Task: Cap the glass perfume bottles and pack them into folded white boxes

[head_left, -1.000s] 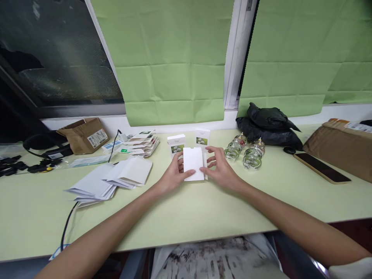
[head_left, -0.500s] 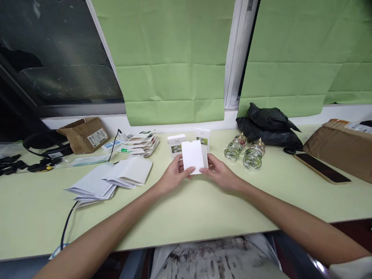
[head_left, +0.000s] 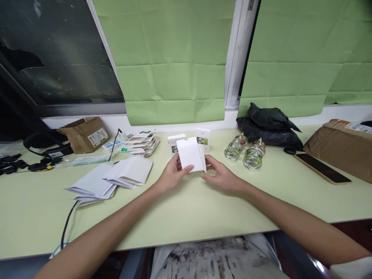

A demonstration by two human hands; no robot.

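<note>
Scene: a pale green table [head_left: 188, 209] is seen from above, with two bare forearms reaching to its middle, in front of green paper blinds.
Held item: a plain white folding carton [head_left: 190, 155] is held up off the table, just in front of the person, tilted and partly opened out of its flat shape.
Left hand: the left hand [head_left: 171, 176] is closed on the carton's lower left edge, thumb in front.
Right hand: the right hand [head_left: 222, 176] is pinched on the lower right edge, fingertips touching the side panel.
Behind the carton: two finished boxes [head_left: 203, 140] with a flower picture stand upright, close together.
Left of the hands: a loose pile of flat white blanks [head_left: 116, 178] lies fanned out; a second stack of printed flat sleeves [head_left: 142, 140] lies farther back.
Right of the hands: small glass bottles [head_left: 244, 153] lie in a cluster, near a black bag [head_left: 267, 124], a phone [head_left: 321, 167] and a brown parcel [head_left: 340, 145].
Progress, as judged: two boxes appear formed, one carton is mid-shaping, and many blanks remain flat. The bottles lie unboxed, as far as can be seen.
</note>
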